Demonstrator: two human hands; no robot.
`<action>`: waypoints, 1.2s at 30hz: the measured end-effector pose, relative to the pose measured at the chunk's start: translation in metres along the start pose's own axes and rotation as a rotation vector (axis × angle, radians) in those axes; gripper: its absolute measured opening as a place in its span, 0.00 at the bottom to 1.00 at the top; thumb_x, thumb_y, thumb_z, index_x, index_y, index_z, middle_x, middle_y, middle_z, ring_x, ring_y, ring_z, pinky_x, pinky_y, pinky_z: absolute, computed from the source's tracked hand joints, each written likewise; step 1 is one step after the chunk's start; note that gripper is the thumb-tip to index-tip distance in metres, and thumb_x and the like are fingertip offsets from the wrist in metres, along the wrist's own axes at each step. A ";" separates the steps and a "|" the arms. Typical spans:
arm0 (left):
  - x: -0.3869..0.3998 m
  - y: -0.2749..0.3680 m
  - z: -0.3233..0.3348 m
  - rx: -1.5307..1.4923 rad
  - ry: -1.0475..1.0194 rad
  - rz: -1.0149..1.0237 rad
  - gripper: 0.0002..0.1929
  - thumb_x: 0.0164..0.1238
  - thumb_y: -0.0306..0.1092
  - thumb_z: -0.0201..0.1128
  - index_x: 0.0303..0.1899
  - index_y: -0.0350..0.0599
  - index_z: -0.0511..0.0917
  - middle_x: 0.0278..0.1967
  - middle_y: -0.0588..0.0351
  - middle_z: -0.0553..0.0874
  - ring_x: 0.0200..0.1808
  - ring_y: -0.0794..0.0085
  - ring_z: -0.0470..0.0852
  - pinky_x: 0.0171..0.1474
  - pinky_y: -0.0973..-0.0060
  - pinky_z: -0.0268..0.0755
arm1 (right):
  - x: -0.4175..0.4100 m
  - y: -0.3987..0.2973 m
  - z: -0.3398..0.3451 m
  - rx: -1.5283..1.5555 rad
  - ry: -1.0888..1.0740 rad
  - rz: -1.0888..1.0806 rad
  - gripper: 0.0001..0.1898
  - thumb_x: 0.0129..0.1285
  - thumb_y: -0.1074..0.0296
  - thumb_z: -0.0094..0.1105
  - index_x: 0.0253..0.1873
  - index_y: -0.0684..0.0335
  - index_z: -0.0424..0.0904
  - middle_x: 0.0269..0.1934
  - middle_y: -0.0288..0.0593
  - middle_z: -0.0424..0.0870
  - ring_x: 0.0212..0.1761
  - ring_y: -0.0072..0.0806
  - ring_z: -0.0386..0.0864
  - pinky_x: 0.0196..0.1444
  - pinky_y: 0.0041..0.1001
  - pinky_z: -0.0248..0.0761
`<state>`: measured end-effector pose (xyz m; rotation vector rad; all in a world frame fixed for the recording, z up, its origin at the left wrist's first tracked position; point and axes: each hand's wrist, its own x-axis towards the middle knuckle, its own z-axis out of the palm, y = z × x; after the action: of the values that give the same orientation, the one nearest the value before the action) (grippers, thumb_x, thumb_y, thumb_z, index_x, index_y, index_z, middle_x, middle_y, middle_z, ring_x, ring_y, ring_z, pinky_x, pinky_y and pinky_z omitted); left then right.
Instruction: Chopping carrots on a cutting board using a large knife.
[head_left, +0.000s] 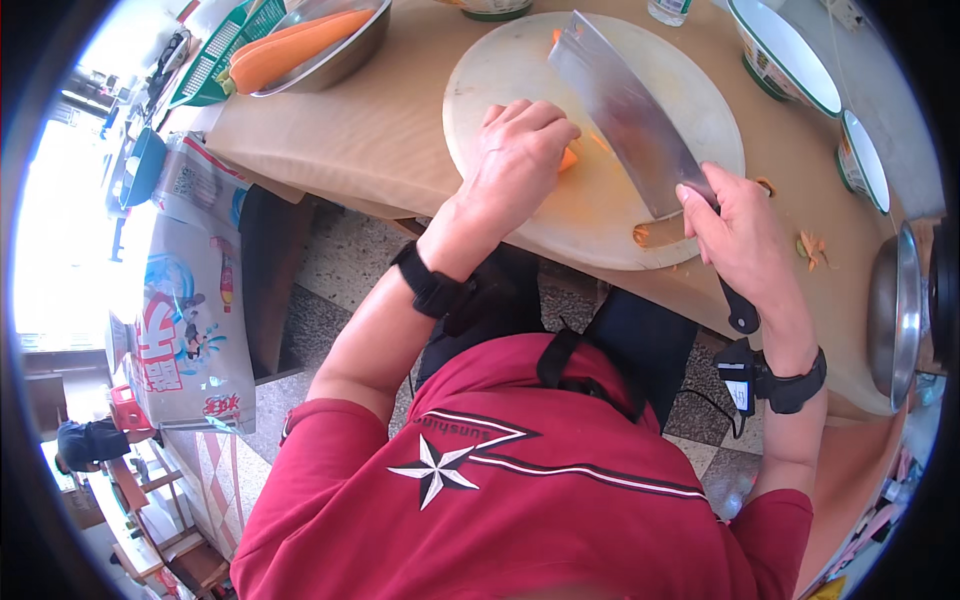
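My right hand (739, 221) grips a broad steel cleaver (630, 120) by its black handle, the blade angled over a round cutting board (487, 75). On the board's left part, my left hand (525, 146) is curled, fingers bent down. An orange carrot piece (568, 159) shows beside its fingers; whether they grip it is hidden. Thin carrot bits (599, 142) lie close to the blade. Another orange bit (556, 36) shows by the blade's far end. Carrot shreds (640, 236) sit at the slot near the board's lower edge.
Whole carrots (300, 49) rest in a metal bowl (337, 71) beside a green basket (217, 67). Green-rimmed bowls (787, 56) and a metal basin (896, 319) stand at right. Carrot scraps (811, 250) lie right of the board. A person (90, 444) is in the background at far left.
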<state>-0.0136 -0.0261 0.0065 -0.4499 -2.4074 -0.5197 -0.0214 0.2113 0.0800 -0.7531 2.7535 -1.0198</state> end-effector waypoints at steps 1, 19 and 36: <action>0.002 -0.001 0.003 -0.011 -0.016 0.001 0.06 0.58 0.25 0.64 0.37 0.47 0.85 0.36 0.60 0.85 0.43 0.65 0.82 0.47 0.69 0.70 | -0.001 -0.004 0.000 0.062 -0.037 0.059 0.14 0.68 0.67 0.54 0.34 0.72 0.66 0.20 0.54 0.70 0.20 0.40 0.68 0.27 0.36 0.62; -0.014 0.016 0.002 0.065 -0.077 -0.048 0.12 0.60 0.35 0.66 0.44 0.43 0.82 0.45 0.57 0.81 0.51 0.63 0.77 0.56 0.63 0.65 | 0.011 -0.008 -0.003 -0.120 -0.074 -0.047 0.13 0.68 0.68 0.53 0.32 0.71 0.65 0.18 0.57 0.69 0.19 0.47 0.69 0.25 0.39 0.60; -0.009 0.014 -0.001 0.080 -0.194 -0.046 0.12 0.64 0.34 0.62 0.48 0.50 0.80 0.48 0.60 0.84 0.54 0.70 0.80 0.62 0.48 0.57 | 0.011 0.001 -0.008 -0.099 -0.061 -0.028 0.14 0.67 0.71 0.54 0.30 0.70 0.62 0.15 0.48 0.64 0.17 0.28 0.60 0.23 0.32 0.56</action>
<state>0.0000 -0.0161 0.0049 -0.4277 -2.6196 -0.4143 -0.0338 0.2112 0.0868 -0.8247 2.7653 -0.8556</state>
